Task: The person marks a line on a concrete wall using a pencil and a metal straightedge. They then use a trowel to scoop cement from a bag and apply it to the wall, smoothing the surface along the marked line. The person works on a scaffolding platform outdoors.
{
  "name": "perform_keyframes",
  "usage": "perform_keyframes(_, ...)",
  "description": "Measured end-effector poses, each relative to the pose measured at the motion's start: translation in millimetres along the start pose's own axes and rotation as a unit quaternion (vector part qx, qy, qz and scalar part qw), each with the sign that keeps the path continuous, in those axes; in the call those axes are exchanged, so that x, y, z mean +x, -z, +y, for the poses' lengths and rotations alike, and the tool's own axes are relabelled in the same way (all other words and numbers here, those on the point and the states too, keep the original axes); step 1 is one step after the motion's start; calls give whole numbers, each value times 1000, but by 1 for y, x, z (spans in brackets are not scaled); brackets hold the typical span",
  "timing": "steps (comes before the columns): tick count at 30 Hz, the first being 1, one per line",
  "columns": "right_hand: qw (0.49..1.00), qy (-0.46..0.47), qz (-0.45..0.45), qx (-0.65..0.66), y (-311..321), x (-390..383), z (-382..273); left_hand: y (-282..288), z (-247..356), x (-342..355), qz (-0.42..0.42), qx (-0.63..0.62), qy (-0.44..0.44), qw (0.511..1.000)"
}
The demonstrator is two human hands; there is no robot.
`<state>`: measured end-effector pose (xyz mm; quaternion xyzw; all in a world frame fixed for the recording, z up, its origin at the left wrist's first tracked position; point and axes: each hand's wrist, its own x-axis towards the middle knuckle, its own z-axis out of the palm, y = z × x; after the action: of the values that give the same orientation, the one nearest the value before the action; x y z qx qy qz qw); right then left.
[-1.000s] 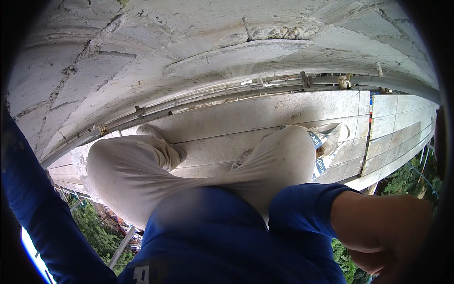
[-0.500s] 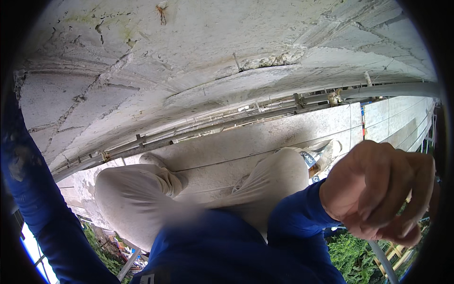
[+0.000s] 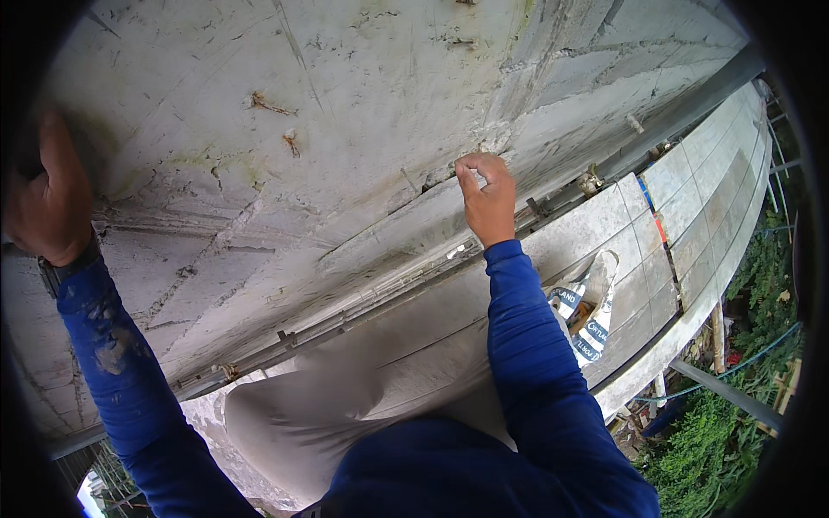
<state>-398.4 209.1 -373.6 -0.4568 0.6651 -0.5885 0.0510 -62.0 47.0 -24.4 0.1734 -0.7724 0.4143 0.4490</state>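
My right hand (image 3: 490,197) is in front of the grey concrete wall (image 3: 363,95), its fingers curled into a pinch beside a rough crack (image 3: 440,180). What the fingertips hold, if anything, is too small to make out. A thin metal pin (image 3: 409,180) sticks out of the wall just left of the hand. At the far left, my left hand (image 3: 60,203) is raised by the wall with its thumb stretched up and apart. The dark rim hides part of its other fingers. Rusty metal bits (image 3: 291,143) show in the wall between my hands.
Light plank boards (image 3: 635,259) form a narrow platform under me. On it, right of my forearm, lies a torn paper sack (image 3: 585,321). A metal pipe (image 3: 630,154) with clamps (image 3: 591,180) runs between platform and wall. Green plants (image 3: 708,453) and a metal bar (image 3: 725,395) lie below the platform edge.
My right hand has gone from the lower right up to the wall's crack. My left hand has come into view at the left. The view has tilted and shows more wall.
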Motion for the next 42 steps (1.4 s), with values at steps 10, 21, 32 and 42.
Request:
perform_keyframes(10, 983, 104, -67, -138, -11, 6, 24, 13, 150, -174, -397, -403, 206, 799)
perform_keyframes(21, 974, 86, -79, -193, -23, -1, 34, 3, 159, -295, -530, -339, 315, 711)
perform_keyframes(32, 957, 41, -84, -276, -19, -2, 47, -7, 147, -330, -521, -365, 387, 668)
perform_keyframes(42, 946, -2, -97, -311, 6, 14, 63, -7, 143, -347, -484, -385, 412, 669)
